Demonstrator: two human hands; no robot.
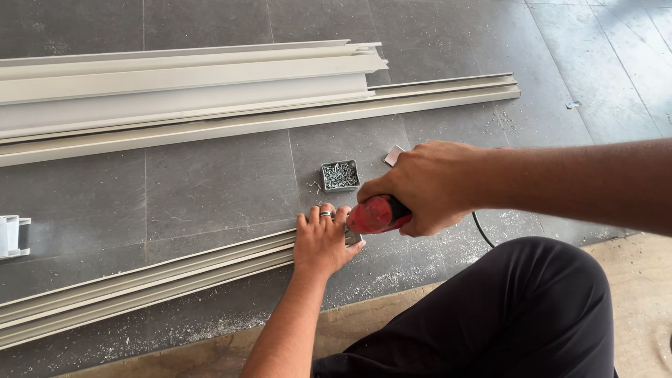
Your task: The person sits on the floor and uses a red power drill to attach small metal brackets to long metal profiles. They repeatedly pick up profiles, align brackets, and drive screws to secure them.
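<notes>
your right hand (428, 185) is clenched around a red power drill (376, 214), its tip hidden behind your left hand (323, 241). your left hand lies flat, fingers released and spread, pressing the end of a long beige aluminium profile (147, 288) on the dark grey tiled floor (210, 185); one ring on a finger. just beyond the hands sits one small square grey box of screws (340, 175), a few loose screws beside it, and one small white scrap (394, 155) near your right knuckles. well apart at the top lies one stack of beige channel profiles (189, 91), several pieces, exact count unclear. one white bracket piece (14, 235) at the left edge. metal shavings scattered near your black-trousered knee (532, 301)
</notes>
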